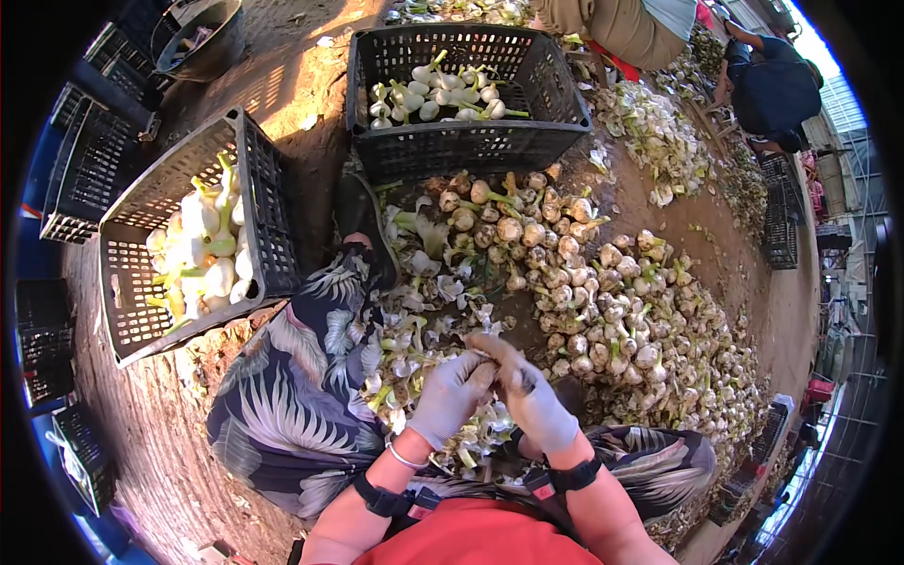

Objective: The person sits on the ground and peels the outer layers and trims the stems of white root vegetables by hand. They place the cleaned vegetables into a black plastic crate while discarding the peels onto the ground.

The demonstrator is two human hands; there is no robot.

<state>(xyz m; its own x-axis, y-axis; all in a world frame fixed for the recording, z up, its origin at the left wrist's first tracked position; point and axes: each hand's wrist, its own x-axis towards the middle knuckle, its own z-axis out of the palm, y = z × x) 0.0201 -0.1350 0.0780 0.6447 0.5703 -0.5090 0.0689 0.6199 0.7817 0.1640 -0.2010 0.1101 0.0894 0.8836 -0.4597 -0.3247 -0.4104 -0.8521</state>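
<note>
My left hand (450, 397), in a pale knit glove, has its fingertips against my right hand (534, 400), which wears a matching glove with soiled fingers. They meet above my lap, and whatever may lie between the fingers is hidden. Below and beyond them, peeled garlic skins and stem scraps (417, 339) cover the ground between my legs. To the right spreads a large heap of unpeeled garlic bulbs (621, 332) with short stems. A black plastic crate (466, 145) straight ahead contains several cleaned white bulbs (438, 95). Another black crate (268, 212) at left holds larger-looking cleaned bulbs (212, 247).
A dark bucket (205, 49) stands at the upper left, near stacked black crates (92, 169). Two other people, one in a dark shirt (773, 92), are at the upper right beside another pile of garlic skins (657, 134). More crates (780, 212) line the right side.
</note>
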